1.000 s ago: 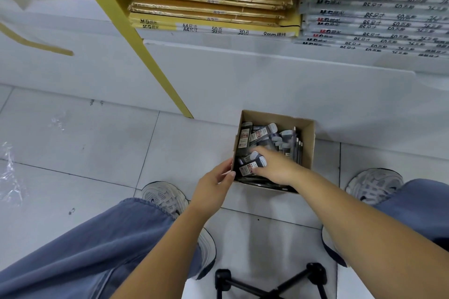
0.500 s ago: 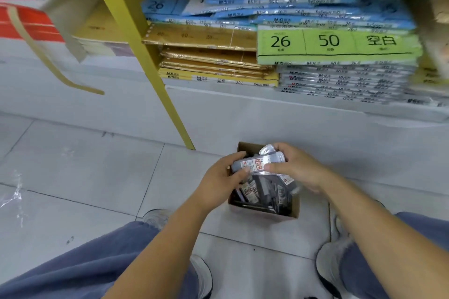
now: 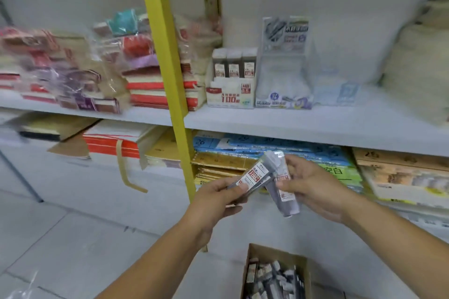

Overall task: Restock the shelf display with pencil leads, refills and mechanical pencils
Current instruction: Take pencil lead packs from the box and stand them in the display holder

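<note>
Lead tubes (image 3: 254,177) sit pinched between curled fingers of left hand (image 3: 218,199) and right hand (image 3: 313,187).

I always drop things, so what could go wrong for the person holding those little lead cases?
The left hand holds its lead cases by one end only, so one might slip from the grip and miss the cardboard box below. The right hand grips another bundle tilted downward. The display box on the shelf already has three upright cases; pushing more in carelessly could tip them.

left hand (image 3: 218,199), right hand (image 3: 313,189) lifted clear of box (image 3: 269,253), lead tubes (image 3: 255,175) raised
</note>
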A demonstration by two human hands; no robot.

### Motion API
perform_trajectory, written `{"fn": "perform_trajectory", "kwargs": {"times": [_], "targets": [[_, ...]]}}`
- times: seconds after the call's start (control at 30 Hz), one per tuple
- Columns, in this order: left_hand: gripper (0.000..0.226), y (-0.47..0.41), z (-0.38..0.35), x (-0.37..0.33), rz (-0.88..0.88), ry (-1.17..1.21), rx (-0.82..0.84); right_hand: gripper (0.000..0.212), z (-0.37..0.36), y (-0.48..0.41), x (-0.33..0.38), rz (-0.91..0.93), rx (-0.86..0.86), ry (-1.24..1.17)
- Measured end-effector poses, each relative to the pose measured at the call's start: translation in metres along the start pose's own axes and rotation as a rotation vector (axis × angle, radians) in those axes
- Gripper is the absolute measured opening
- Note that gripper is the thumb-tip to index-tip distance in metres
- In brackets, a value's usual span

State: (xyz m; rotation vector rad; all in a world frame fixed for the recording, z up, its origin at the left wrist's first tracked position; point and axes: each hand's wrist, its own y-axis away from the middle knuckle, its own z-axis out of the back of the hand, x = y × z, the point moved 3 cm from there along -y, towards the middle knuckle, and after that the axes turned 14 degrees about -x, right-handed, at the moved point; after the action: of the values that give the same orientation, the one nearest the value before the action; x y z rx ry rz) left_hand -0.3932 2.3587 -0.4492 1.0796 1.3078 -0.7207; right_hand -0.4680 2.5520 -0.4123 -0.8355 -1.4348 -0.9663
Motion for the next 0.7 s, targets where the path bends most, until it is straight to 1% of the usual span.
{"fn": "perform_trajectory", "kwargs": {"times": [0.07,0.2,0.27,0.37,0.47,0.57,0.7], "targets": [[0.021,0.0,0.0,-0.02,-0.034,0.038,0.001,0.048,-0.006,-0.003,0.021,0.061,-0.034,-0.068],[0.026,-0.003,-0.007,-0.049,-0.096,0.143,0.019,0.047,-0.016,-0.011,0.048,0.175,-0.136,-0.222],[0.027,-0.005,-0.015,-0.057,-0.108,0.149,0.045,0.045,-0.023,-0.015,0.055,0.216,-0.152,-0.255],[0.028,-0.005,-0.028,-0.065,-0.097,0.146,0.129,0.044,-0.035,-0.02,0.059,0.257,-0.182,-0.252],[0.029,-0.006,-0.033,-0.074,-0.093,0.24,0.187,0.051,-0.041,-0.023,0.065,0.311,-0.234,-0.206],[0.029,-0.009,-0.03,-0.083,-0.156,0.276,0.23,0.062,-0.041,-0.024,0.077,0.421,-0.296,-0.041],[0.025,-0.015,-0.02,-0.096,-0.233,0.252,0.2,0.059,-0.037,-0.024,0.102,0.492,-0.336,0.144]]}}
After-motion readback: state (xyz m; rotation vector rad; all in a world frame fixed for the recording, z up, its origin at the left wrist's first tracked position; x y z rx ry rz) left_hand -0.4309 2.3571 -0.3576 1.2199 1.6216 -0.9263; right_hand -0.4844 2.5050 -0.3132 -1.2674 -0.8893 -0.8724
